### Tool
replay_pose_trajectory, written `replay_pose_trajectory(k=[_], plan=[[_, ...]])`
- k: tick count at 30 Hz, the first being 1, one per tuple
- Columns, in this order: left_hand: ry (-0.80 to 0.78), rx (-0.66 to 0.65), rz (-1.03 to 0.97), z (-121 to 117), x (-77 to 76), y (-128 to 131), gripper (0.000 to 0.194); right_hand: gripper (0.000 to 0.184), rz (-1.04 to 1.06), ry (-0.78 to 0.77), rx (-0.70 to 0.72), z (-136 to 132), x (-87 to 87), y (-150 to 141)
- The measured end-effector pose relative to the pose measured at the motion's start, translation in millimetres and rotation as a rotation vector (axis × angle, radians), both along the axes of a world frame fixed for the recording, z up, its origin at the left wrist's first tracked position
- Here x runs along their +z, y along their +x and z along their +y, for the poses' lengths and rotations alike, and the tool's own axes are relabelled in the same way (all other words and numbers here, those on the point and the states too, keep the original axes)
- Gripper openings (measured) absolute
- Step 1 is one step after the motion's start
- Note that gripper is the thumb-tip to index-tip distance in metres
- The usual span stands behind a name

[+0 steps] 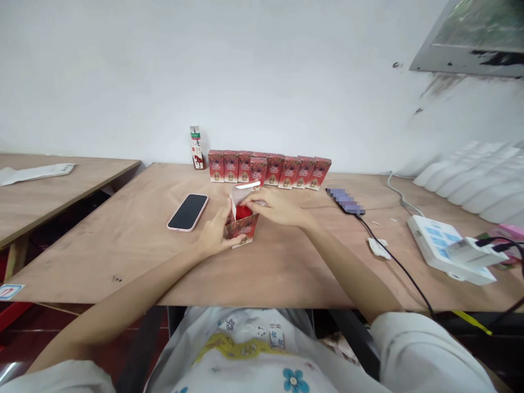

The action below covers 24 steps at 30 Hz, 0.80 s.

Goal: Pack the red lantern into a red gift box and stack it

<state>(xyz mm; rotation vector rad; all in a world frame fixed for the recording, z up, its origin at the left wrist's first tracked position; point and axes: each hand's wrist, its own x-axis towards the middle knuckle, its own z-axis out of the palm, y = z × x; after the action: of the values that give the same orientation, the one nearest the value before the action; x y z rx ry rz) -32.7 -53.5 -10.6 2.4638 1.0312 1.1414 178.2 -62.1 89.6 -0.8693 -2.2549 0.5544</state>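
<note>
My left hand point(216, 229) is wrapped round a small red printed box point(244, 232), thumb across its lower front. The box tilts just above the wooden table, its white-lined lid point(242, 192) raised. At the open top my right hand point(268, 206) has its fingers bent and pressed together, beside a bright red thing point(243, 212) inside the box. What those fingertips pinch is hidden. Behind my hands stands a row of several similar red boxes point(289, 172), one of them set forward of the others.
A pink-edged phone point(188, 212) lies left of my hands. At the back stands a small bottle point(197, 148). To the right are a second phone point(346, 201) on a black cable, a white power strip point(446, 245) and stacked white forms point(475, 177). The table point(286, 284) ends near my lap.
</note>
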Motion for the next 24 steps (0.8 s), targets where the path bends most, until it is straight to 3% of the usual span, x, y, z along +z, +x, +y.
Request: replay_pose_trajectory(k=[3,6,10,13,17,20,24], plan=[[0.005,-0.013,-0.007,1.8,0.5,-0.8,0.084,0.029,0.223,-0.054,0.077,8.2,-4.3,6.2],[0.029,-0.047,-0.066,3.3,1.3,-1.3,0.075,0.024,0.398,-0.118,0.036,15.2,-12.6,6.7],[-0.028,-0.152,-0.115,2.6,5.9,-2.0,0.067,0.064,0.519,-0.119,-0.113,17.9,-24.2,-0.6],[-0.103,-0.137,-0.134,1.7,8.8,-2.9,0.073,0.081,0.533,-0.151,-0.099,17.7,-31.2,-6.5],[-0.152,-0.126,-0.156,2.1,11.3,-3.0,0.089,0.070,0.560,-0.363,-0.002,18.8,-42.5,-13.6],[-0.183,-0.140,-0.150,1.8,15.3,-1.9,0.108,0.056,0.603,-0.514,-0.008,19.1,-51.3,-19.1],[-0.203,-0.120,-0.082,-0.3,22.0,-0.6,0.108,0.055,0.605,-0.558,-0.028,17.6,-52.7,-22.7]])
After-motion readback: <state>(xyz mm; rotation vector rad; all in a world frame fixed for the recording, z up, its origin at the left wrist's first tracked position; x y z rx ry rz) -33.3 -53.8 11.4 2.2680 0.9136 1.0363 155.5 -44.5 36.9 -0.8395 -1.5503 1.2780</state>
